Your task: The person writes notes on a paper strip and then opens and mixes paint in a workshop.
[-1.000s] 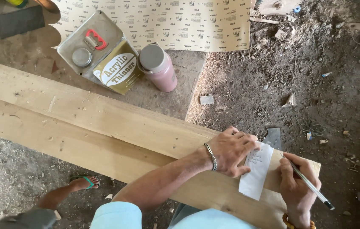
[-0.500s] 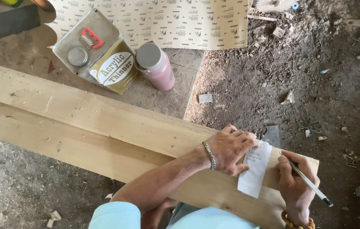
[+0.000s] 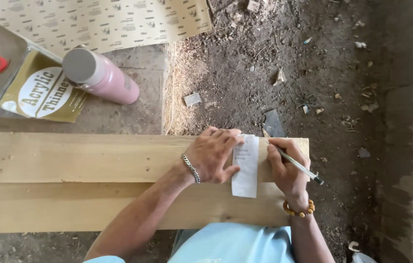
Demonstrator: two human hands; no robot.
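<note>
Left hand [image 3: 214, 158] spread flat pinning paper slip [image 3: 246, 165] to plank [image 3: 94, 165], right hand [image 3: 287, 168] pinching pen [image 3: 295, 164]; slip likely to skid if pressure eases.

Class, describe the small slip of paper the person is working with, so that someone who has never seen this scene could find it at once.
Start at the long pale wooden planks lying across the dirt floor and follow them to their right end. There, between the left hand pressing flat and the right hand holding a pen, lies the slip of paper. It is the only narrow white strip on the wood.
</note>
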